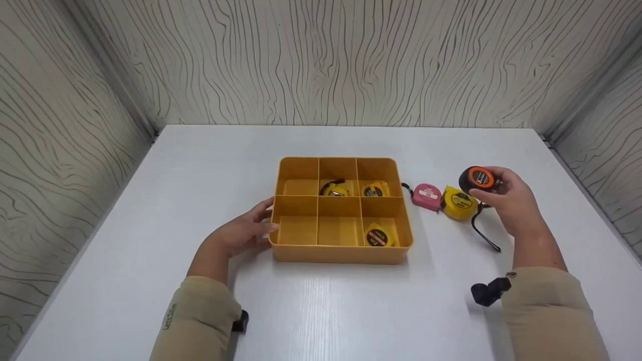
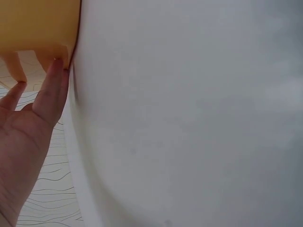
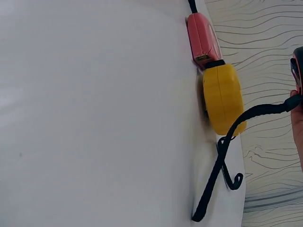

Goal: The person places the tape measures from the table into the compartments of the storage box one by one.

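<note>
Black tape measure with orange ring (image 1: 480,176): in the air, right of centre in the head frame. Right hand (image 1: 515,200) has it, thumb and fingers clamped on the case. Its black strap (image 3: 255,111) hangs down-left across the right wrist frame; can't tell from there if the end touches the table.

Below-left of it in the head frame: yellow tape measure (image 1: 458,204) on the table, pink tape measure (image 1: 427,196) just beside, to its left. Dark cord (image 3: 232,182) curls under the yellow one in the right wrist frame.

Mid-frame: yellow-orange box (image 1: 341,254), six compartments. Yellow tape measure with dark strap (image 1: 335,190) in upper middle, round-label tape measure (image 1: 373,189) upper right, red-and-black-label tape measure (image 1: 378,236) lower right.

Left hand (image 1: 246,231) on the box's left side, fingers fairly straight against the outer wall, not wrapped round it.

Beige sleeves (image 1: 200,321) enter at lower left and lower right. White table (image 1: 351,311) underneath, wood-line panel (image 1: 321,65) across the top.
</note>
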The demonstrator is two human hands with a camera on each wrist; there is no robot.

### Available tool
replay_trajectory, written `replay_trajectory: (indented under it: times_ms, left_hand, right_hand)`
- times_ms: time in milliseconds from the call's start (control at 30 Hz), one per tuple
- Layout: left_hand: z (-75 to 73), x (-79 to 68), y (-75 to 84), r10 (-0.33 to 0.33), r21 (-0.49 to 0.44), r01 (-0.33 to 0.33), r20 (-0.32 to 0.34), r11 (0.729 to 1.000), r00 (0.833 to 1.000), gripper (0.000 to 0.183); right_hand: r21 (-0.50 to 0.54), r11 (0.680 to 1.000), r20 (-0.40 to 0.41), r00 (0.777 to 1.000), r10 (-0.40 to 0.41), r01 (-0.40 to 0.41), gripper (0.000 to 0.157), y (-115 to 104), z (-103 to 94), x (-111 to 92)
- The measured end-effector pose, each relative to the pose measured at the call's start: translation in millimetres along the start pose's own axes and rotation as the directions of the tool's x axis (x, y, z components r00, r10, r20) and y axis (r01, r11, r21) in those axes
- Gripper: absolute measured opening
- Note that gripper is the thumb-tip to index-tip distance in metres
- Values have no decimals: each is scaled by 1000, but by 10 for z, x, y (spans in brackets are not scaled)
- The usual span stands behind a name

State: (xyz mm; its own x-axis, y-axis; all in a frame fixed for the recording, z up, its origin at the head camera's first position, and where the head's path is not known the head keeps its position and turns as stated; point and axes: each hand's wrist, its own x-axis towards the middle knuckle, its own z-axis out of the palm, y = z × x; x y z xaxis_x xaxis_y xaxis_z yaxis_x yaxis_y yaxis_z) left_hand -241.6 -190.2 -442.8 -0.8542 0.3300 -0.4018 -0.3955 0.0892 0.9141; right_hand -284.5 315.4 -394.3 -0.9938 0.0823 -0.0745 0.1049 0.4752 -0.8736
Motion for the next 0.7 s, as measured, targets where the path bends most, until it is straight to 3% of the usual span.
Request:
replay_trajectory:
  times_ms: [300,700]
  left_hand:
    - [12,-10,19,-39,5,39,-47,999,998,79]
    - [15,6,8,-36,43,39,-76,998,997,76]
  right_hand:
    - [-5,998,35,997,-67,68,79,-294,141,6]
    - [0,989,84,985,-150,151,70,-798,438,-77]
